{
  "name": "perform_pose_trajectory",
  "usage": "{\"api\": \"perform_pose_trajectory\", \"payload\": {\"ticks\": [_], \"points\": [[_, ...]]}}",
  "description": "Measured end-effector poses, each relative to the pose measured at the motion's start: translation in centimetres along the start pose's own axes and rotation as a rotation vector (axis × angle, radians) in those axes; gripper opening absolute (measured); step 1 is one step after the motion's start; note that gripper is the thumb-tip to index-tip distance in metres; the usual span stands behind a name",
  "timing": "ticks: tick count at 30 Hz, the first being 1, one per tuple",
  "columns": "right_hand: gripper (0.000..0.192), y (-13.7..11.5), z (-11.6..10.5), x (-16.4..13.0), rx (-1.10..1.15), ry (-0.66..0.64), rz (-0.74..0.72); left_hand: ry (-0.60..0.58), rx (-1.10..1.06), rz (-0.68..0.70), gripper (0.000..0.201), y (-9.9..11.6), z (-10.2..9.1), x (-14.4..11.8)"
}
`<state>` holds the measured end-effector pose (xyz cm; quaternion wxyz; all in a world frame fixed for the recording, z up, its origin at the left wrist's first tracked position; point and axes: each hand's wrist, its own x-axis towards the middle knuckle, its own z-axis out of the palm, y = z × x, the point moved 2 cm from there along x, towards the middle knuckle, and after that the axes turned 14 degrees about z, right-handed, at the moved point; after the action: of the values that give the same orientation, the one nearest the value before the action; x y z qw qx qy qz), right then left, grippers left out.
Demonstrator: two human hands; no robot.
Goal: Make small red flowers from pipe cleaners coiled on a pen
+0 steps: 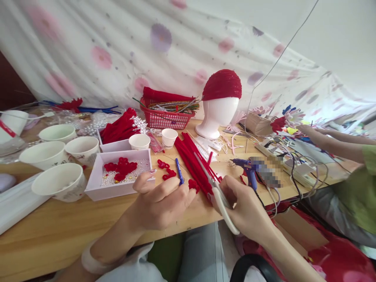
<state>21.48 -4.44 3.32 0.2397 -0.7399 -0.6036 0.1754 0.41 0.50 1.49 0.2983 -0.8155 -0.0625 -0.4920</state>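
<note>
My left hand (164, 201) is closed in a pinch, its fingertips at a small red fuzzy pipe-cleaner flower (193, 185). My right hand (245, 205) is wrapped round the white handles of a pair of scissors (220, 201), whose blades point away and to the left. Under the blades lies a bundle of long red pipe cleaners (189, 156); one short end stands up beside them. Just beyond my left hand are a blue pen (179, 171) and loose red looped pieces (167, 169). A white box (94, 184) of pearl beads and red flowers stands to its left.
Several paper cups (58, 184) crowd the left. Behind are a red basket (166, 118) of pipe cleaners and a white foam head (219, 111) with a red cap. A blue glue gun (249, 172), cables and power strips (296, 174) lie right, near another person's arm (329, 143).
</note>
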Motion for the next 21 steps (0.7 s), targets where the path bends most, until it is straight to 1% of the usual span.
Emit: {"api": "perform_pose_trajectory", "payload": {"ticks": [3,6,8,12,14,16,19,21], "points": [[0.029,0.9,-0.8,0.9,-0.032,0.112,0.039,0.012,-0.059,-0.043,0.012,-0.2,0.1,-0.1],[0.031,2.0,-0.9,1.7,-0.146,0.162,0.069,0.01,-0.188,-0.09,0.021,-0.5,0.3,-0.2],[0.028,3.0,-0.5,2.2,-0.212,0.175,0.111,0.024,-0.248,-0.122,0.021,-0.6,0.5,-0.3],[0.017,5.3,0.1,3.4,-0.305,0.286,0.225,0.043,-0.318,-0.182,0.016,-0.6,0.9,-0.3],[0.015,6.3,0.3,4.0,-0.355,0.307,0.273,0.066,-0.337,-0.214,0.017,-0.5,1.1,-0.1],[0.016,7.1,0.6,4.4,-0.385,0.284,0.3,0.105,-0.345,-0.257,0.019,-0.6,1.1,0.1],[0.019,8.0,1.3,4.7,-0.389,0.288,0.311,0.146,-0.321,-0.349,0.019,-1.6,0.4,-0.1],[0.02,8.5,1.8,4.7,-0.392,0.335,0.3,0.128,-0.266,-0.507,0.013,-3.2,-0.6,-0.8]]}}
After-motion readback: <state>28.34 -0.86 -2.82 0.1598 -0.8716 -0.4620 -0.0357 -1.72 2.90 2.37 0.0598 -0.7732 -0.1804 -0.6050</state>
